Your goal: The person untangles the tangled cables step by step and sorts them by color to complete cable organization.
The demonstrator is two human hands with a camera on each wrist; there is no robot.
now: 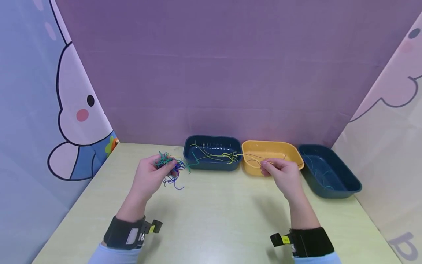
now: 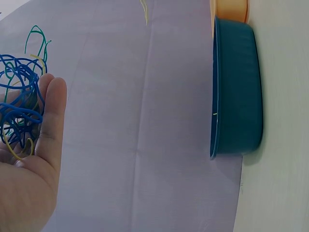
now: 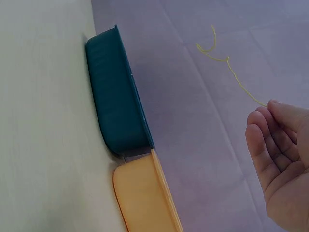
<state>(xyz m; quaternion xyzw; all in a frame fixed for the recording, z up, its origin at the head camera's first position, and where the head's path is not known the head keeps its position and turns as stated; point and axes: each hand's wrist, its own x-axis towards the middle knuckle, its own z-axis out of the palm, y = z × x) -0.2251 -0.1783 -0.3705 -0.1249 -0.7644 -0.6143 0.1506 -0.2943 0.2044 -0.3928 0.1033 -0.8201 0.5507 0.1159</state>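
My left hand (image 1: 150, 178) holds a tangle of blue, green and yellow wires (image 2: 21, 104) between thumb and fingers. Loose ends of it hang below and stick out to the right. With thumb and forefinger, my right hand (image 1: 286, 176) pinches a thin yellow wire (image 3: 240, 86) above the yellow bin (image 1: 252, 170). This wire runs off kinked and slack to the left in the head view. More yellow strands (image 1: 214, 157) show against the left dark blue bin (image 1: 212, 168); I cannot tell which lie inside it and which hang in front.
To the right of the yellow bin, another dark blue bin (image 1: 343, 193) stands at an angle, with a few thin green strands (image 1: 326, 178) in it. The bins line the back of the pale table (image 1: 211, 220). A purple cloth (image 1: 230, 73) rises behind them, with printed cloths at both sides.
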